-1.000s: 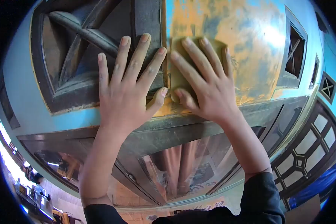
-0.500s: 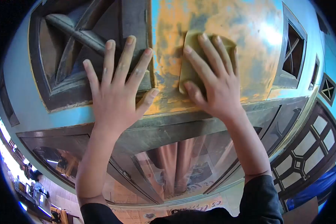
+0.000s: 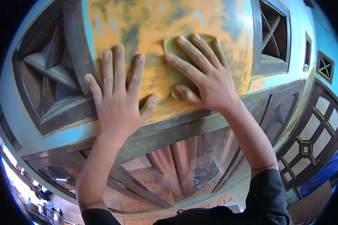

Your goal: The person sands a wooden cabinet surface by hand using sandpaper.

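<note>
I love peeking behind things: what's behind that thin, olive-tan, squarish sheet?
The wall patched with orange, grey and blue paint shows around the thin, olive-tan, squarish sheet. The patch directly behind it can't be seen: the sheet and the bare right hand cover it.

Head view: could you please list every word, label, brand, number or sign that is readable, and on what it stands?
"EPI": seems to read so, small, seen in the glass pane; reflected or behind it, I cannot tell.
"es": red letters on the surface under the glass; the rest is unclear.
Red marks low in the glass: too blurred.
Sheet under the right hand: no text visible.
</note>
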Motion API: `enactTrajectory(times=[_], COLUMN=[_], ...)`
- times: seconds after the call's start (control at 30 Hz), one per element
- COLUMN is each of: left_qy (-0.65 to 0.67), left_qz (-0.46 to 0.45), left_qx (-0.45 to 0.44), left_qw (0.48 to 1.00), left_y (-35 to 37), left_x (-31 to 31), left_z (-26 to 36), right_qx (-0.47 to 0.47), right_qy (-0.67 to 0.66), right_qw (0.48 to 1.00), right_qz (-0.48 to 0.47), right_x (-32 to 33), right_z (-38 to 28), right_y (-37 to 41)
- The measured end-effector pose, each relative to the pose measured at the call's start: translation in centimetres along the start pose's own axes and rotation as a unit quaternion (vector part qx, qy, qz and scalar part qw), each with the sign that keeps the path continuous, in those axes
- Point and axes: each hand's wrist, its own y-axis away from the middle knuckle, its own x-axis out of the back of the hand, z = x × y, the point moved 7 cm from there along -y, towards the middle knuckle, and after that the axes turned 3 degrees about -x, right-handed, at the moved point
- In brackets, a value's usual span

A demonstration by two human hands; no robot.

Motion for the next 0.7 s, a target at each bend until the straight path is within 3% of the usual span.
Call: enactTrajectory(times=[0.1, 0.23, 0.43, 0.57, 0.7], left_qy=[-0.006, 0.016, -0.005, -0.006, -0.010], left_qz=[-0.005, 0.004, 0.003, 0.007, 0.009], left_qx=[-0.023, -0.047, -0.056, -0.054, -0.049], left_qw=[1.000, 0.999, 0.998, 0.998, 0.999], left_y=[-1.2, -2.3, -4.5, -4.8, -5.6], left_x=[0.1, 0.0, 0.3, 0.0, 0.0], left_z=[1.8, 3.6, 6.1, 7.1, 8.5], right_qx=[-0.017, 0.000, -0.015, -0.016, -0.022], right_qy=[0.010, 0.011, 0.003, 0.001, 0.011], right_qw=[0.999, 1.000, 1.000, 1.000, 0.998], right_qz=[0.040, -0.015, 0.025, -0.006, 0.058], right_x=[0.8, 0.6, 2.0, 1.6, 3.5], right_z=[2.1, 3.1, 6.3, 6.9, 9.8], right_y=[-0.4, 3.8, 2.5, 6.7, 4.0])
